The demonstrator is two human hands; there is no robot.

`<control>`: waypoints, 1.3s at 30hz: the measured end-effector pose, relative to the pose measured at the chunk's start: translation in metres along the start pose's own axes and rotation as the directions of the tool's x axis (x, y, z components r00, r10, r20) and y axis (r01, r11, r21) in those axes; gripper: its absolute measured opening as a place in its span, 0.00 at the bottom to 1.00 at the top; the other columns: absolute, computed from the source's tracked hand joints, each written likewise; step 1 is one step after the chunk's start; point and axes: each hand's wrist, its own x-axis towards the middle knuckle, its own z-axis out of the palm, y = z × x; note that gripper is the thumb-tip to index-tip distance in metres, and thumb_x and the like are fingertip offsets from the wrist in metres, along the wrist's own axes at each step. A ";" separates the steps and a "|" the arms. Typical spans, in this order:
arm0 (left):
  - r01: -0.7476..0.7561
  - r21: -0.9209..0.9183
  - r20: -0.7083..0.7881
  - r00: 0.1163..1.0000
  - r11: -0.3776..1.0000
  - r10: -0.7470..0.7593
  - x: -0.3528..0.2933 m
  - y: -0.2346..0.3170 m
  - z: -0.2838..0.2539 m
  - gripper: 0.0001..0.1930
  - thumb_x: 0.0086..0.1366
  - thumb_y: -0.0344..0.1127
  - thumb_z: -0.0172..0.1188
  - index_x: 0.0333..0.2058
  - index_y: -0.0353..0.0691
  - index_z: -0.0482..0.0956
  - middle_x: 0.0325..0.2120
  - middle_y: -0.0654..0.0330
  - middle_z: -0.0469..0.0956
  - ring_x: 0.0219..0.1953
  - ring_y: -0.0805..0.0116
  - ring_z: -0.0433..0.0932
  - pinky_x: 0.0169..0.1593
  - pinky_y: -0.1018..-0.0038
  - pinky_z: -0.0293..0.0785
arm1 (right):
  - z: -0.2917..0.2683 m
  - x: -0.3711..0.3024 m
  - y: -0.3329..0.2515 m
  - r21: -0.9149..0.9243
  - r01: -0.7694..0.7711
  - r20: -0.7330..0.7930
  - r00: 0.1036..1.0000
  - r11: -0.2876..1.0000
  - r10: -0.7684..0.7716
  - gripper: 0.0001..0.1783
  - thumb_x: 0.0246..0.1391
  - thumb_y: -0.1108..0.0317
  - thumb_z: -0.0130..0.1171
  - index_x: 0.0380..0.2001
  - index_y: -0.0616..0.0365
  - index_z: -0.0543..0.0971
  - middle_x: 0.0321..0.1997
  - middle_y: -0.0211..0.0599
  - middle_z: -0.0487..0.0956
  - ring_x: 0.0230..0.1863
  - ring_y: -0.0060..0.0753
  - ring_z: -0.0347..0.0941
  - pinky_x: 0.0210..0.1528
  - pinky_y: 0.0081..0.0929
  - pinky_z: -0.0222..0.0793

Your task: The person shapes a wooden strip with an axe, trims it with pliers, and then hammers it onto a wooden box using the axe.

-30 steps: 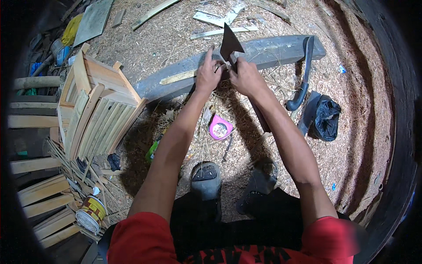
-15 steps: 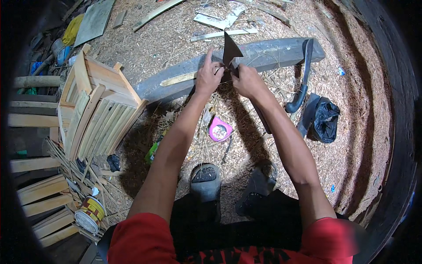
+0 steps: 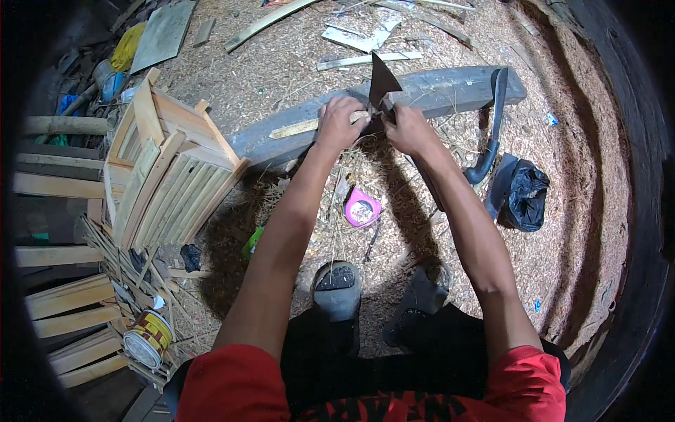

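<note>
A pale wooden strip (image 3: 295,129) lies along the top of a long grey wooden beam (image 3: 260,144). My left hand (image 3: 339,124) is closed over it, and a pale end in line with the strip shows between thumb and fingers. Beside it, my right hand (image 3: 410,130) grips a knife with a broad, pointed dark blade (image 3: 382,79), whose tip points away from me. The knife's long handle runs back beneath my right forearm and is partly hidden. Both hands are close together at the beam's near edge.
A machete (image 3: 498,112) leans on the beam's right end, near a black plastic bag (image 3: 527,197). A pink tape measure (image 3: 362,208) lies before my feet. Left stand a slatted wooden frame (image 3: 176,176), loose sticks and a yellow-red tub (image 3: 149,339). Shavings cover the ground.
My left index finger was stretched out and is now curled in, with the hand closed down on the strip. The knife stays in my right hand. The whole view has shifted slightly.
</note>
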 end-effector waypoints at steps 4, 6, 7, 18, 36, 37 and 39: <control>0.018 0.043 -0.037 0.999 0.999 -0.016 -0.009 -0.001 -0.002 0.10 0.55 0.40 0.68 0.35 0.45 0.85 0.39 0.62 0.80 0.50 0.58 0.73 0.55 0.61 0.63 | 0.007 0.003 -0.004 0.057 0.022 -0.132 0.991 0.998 -0.014 0.18 0.56 0.65 0.57 0.33 0.77 0.76 0.33 0.71 0.78 0.42 0.72 0.75 0.48 0.54 0.72; 0.028 0.057 -0.039 0.999 0.998 -0.025 -0.009 -0.001 -0.004 0.09 0.55 0.39 0.68 0.34 0.46 0.85 0.38 0.64 0.80 0.50 0.60 0.73 0.55 0.62 0.63 | 0.007 0.003 -0.009 0.079 -0.003 -0.135 0.991 0.997 0.014 0.18 0.55 0.66 0.57 0.33 0.77 0.76 0.33 0.71 0.78 0.42 0.72 0.75 0.48 0.54 0.72; 0.034 0.065 -0.040 0.999 0.997 -0.032 -0.009 0.000 -0.003 0.08 0.54 0.38 0.68 0.34 0.47 0.86 0.37 0.65 0.80 0.49 0.62 0.74 0.54 0.64 0.63 | 0.007 0.004 -0.005 0.027 0.006 -0.065 0.998 1.000 -0.004 0.18 0.56 0.66 0.57 0.34 0.77 0.75 0.33 0.71 0.78 0.41 0.72 0.75 0.48 0.54 0.72; 0.009 0.056 -0.061 0.998 0.998 -0.006 -0.010 0.000 -0.003 0.08 0.54 0.39 0.68 0.33 0.46 0.86 0.35 0.63 0.80 0.46 0.61 0.75 0.52 0.63 0.64 | 0.002 0.000 -0.013 0.113 -0.033 -0.114 0.992 0.993 0.046 0.16 0.55 0.68 0.56 0.34 0.76 0.75 0.32 0.71 0.78 0.41 0.72 0.76 0.46 0.54 0.73; -0.010 0.107 -0.088 0.996 0.994 0.019 -0.011 -0.004 -0.002 0.07 0.54 0.38 0.67 0.33 0.47 0.86 0.34 0.63 0.79 0.47 0.63 0.74 0.52 0.63 0.62 | 0.002 0.002 -0.014 0.025 -0.032 -0.043 0.999 0.999 0.033 0.15 0.51 0.69 0.58 0.35 0.76 0.76 0.35 0.72 0.78 0.43 0.70 0.76 0.48 0.53 0.73; -0.040 0.115 -0.098 0.994 0.993 0.051 -0.009 -0.004 -0.001 0.07 0.55 0.38 0.67 0.33 0.47 0.86 0.34 0.64 0.78 0.47 0.63 0.74 0.52 0.63 0.62 | 0.004 0.003 -0.011 0.043 -0.016 -0.076 0.997 0.999 0.019 0.15 0.51 0.69 0.58 0.34 0.76 0.76 0.35 0.72 0.78 0.43 0.71 0.76 0.48 0.53 0.73; -0.051 0.105 -0.061 0.996 0.993 0.058 -0.012 -0.001 -0.001 0.07 0.55 0.38 0.67 0.33 0.47 0.86 0.34 0.62 0.78 0.46 0.62 0.74 0.52 0.63 0.63 | 0.007 0.004 -0.005 0.057 0.000 -0.110 0.994 0.998 0.006 0.15 0.51 0.68 0.58 0.33 0.76 0.75 0.34 0.72 0.78 0.43 0.71 0.76 0.47 0.53 0.73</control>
